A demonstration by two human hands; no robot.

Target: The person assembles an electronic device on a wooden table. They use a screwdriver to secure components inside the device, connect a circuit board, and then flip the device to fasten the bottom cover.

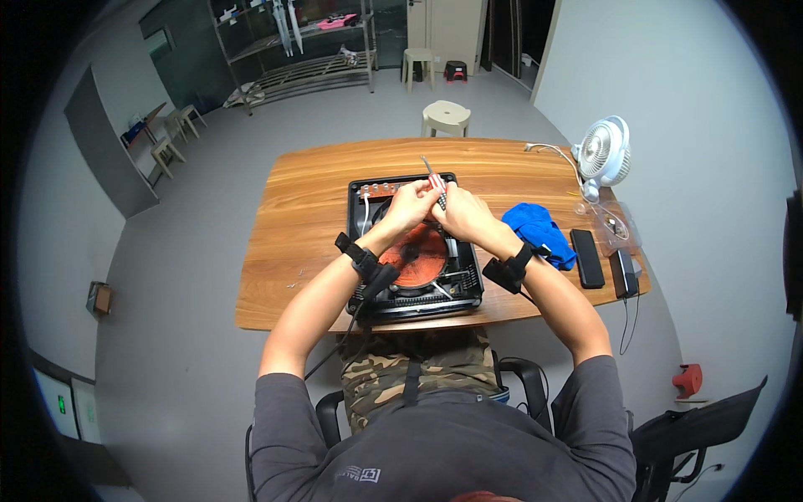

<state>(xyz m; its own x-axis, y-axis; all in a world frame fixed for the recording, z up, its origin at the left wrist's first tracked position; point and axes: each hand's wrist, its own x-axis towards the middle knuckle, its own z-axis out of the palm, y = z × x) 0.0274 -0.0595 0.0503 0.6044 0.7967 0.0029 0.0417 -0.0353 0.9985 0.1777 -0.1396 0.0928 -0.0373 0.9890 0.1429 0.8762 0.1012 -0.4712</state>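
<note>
An opened induction cooker (474, 289) with a black casing lies on the table before me, its round copper-coloured coil (416, 258) exposed. Above its far part, my left hand (408, 207) and my right hand (464, 213) meet, fingers bent. Between them is a screwdriver (436, 179) with a red and white handle and a dark patterned end. Its metal shaft points up and away from me. Right-hand fingers close round the handle, and the left fingertips pinch at its side. A brown circuit strip (376, 191) with a white wire shows left of the hands.
On the wooden table (293, 226), a blue cloth (538, 234), a black phone (587, 258), a small dark box (623, 274) and a white fan (604, 152) stand to the right. Small bits lie at the left. A cream stool (446, 115) is beyond the far edge. Cables hang from my wrist straps.
</note>
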